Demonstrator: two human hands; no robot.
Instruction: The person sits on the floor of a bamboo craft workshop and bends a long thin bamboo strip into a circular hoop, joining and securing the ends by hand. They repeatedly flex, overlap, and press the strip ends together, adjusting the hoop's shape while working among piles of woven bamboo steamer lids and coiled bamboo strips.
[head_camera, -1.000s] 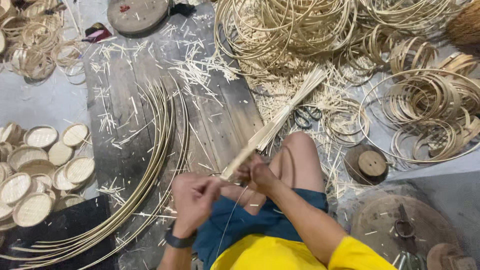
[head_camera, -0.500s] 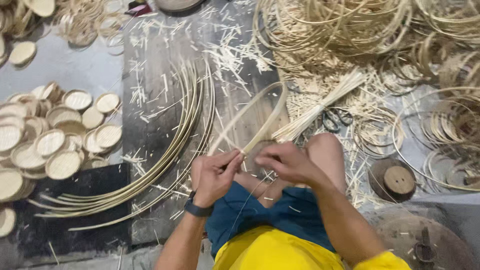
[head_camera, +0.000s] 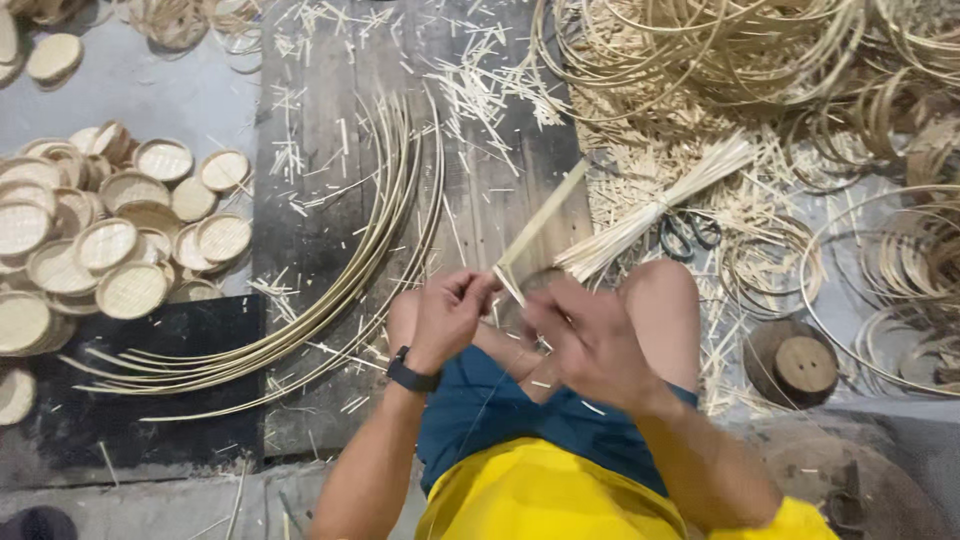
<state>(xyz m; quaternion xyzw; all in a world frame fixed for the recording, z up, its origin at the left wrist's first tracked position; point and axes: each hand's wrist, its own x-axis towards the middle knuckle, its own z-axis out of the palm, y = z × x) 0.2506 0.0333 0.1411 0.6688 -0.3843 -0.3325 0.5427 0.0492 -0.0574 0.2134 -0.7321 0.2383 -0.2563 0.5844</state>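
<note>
My left hand (head_camera: 450, 315) pinches the near end of a flat bamboo strip (head_camera: 545, 215) that runs up and to the right over the dark board (head_camera: 330, 230). My right hand (head_camera: 590, 340) is closed just right of it, over my knee, and blurred; it seems to grip the same strip end, and a thin thread hangs below. A tied bundle of thin bamboo sticks (head_camera: 650, 210) lies just beyond my knee. A black watch sits on my left wrist.
Long curved bamboo strips (head_camera: 350, 270) arc across the board. Several small round woven trays (head_camera: 110, 240) are piled at left. Coils of bamboo hoops (head_camera: 720, 50) fill the top right. Scissors (head_camera: 690, 232) lie by the bundle. A round wooden block (head_camera: 795, 365) stands at right.
The view has shifted, so the trays and board sit more to the right. My hands stay together at the strip end; the looped strip seen half a second ago now looks straight.
</note>
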